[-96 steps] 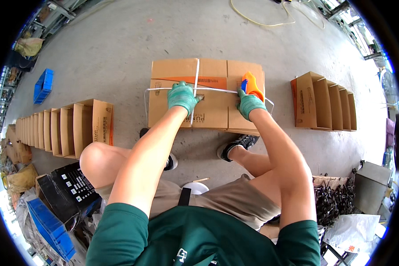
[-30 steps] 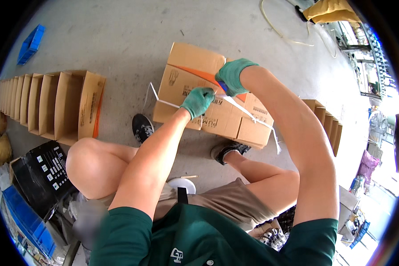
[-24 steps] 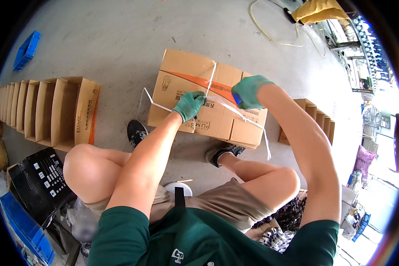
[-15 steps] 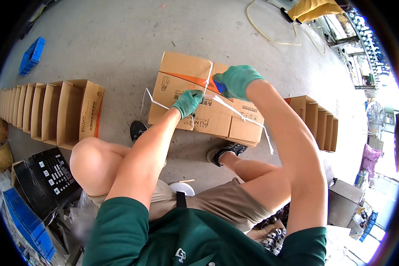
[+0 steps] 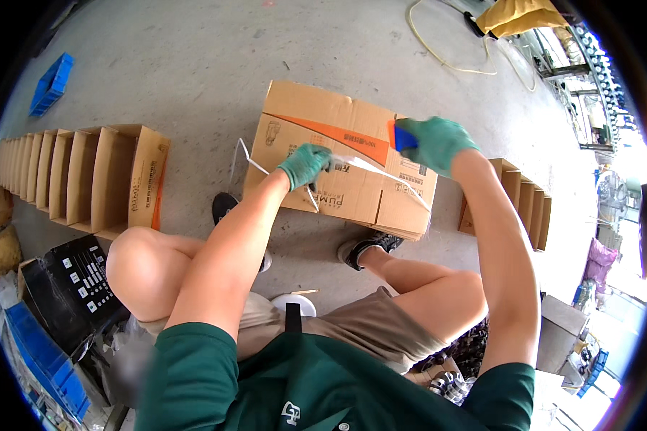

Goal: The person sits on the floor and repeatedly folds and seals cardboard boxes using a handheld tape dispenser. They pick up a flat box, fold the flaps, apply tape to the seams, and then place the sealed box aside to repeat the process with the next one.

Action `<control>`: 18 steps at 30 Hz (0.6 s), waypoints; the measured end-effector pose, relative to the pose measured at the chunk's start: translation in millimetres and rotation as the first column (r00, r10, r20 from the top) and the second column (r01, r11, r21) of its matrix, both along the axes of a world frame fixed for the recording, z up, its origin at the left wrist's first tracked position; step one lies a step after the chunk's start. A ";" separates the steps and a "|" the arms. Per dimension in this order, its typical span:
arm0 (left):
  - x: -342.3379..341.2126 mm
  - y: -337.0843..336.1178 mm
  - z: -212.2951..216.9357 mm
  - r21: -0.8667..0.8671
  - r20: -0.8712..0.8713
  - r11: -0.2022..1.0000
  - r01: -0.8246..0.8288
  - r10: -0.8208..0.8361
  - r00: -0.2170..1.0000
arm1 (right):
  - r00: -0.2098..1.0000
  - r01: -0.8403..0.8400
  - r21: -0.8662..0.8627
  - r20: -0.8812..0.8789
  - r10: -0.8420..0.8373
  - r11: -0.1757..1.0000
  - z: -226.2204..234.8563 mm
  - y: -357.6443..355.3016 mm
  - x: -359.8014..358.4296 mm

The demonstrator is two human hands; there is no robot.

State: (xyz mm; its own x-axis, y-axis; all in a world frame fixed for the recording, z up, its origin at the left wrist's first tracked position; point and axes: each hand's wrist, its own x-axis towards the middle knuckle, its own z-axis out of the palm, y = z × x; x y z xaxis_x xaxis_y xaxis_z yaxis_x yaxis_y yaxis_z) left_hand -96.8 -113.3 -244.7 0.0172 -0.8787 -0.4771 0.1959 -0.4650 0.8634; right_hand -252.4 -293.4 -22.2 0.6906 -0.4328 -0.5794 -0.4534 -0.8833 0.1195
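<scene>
A flat stack of folded cardboard boxes (image 5: 359, 183) with an orange stripe lies on the floor between my feet. White strapping (image 5: 381, 172) crosses its top, loose, with one end bent up past the left edge. My left hand (image 5: 307, 165), in a green glove, is closed on the strapping near the middle of the stack. Over the stack's right side, my right hand (image 5: 442, 146), gloved too, grips a small blue hand tool (image 5: 404, 136) with an orange edge beside it. The fingers hide most of the tool, so its exact kind cannot be made out.
Open cardboard boxes stand in a row (image 5: 83, 176) at the left, and another group (image 5: 528, 201) at the right. A blue crate (image 5: 52, 85) lies far left. A hose (image 5: 438, 61) curls across the floor. Near left is a black box (image 5: 72, 291); a shelf rack stands far right.
The strap that ran up over the stack's far edge has come away from there. My right hand has moved right and slightly nearer with the blue tool; my left stays closed on the strapping.
</scene>
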 end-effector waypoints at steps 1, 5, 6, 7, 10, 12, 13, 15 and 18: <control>-5.1 -1.1 9.0 0.032 0.100 0.990 0.135 -0.138 0.985 | 0.989 0.119 0.018 0.085 -0.120 0.993 13.3 3.4 -12.7; -71.1 57.5 -32.9 -0.028 0.922 0.300 0.954 -0.360 0.141 | 0.792 0.438 0.272 0.333 -0.511 0.857 34.4 23.3 -59.4; -91.1 92.2 -54.3 -0.036 0.914 0.168 0.985 -0.393 0.100 | 0.741 0.445 0.357 0.368 -0.561 0.821 37.6 30.9 -67.0; -106.9 106.5 -24.2 0.309 0.328 0.387 0.869 -0.901 0.284 | 0.672 0.470 0.436 0.387 -0.631 0.768 33.4 34.0 -85.5; -96.2 156.2 -46.5 0.578 0.347 0.055 0.814 -0.919 -0.185 | 0.573 0.397 0.533 0.492 -0.656 0.747 19.2 38.8 -116.1; -64.9 159.0 -45.1 0.652 0.177 0.081 0.753 -0.983 -0.047 | 0.561 0.425 0.557 0.456 -0.691 0.713 29.0 42.9 -117.8; -55.4 163.9 -43.7 0.624 0.263 0.245 0.742 -0.960 0.096 | 0.538 0.415 0.549 0.495 -0.683 0.725 33.1 43.1 -117.6; -41.0 170.1 -43.8 0.491 0.408 0.586 0.644 -0.808 0.424 | 0.505 0.387 0.583 0.515 -0.693 0.715 42.8 46.3 -116.5; -49.7 149.1 -34.9 0.224 0.635 0.752 0.620 -0.595 0.493 | 0.474 0.335 0.614 0.545 -0.691 0.715 50.5 46.0 -121.8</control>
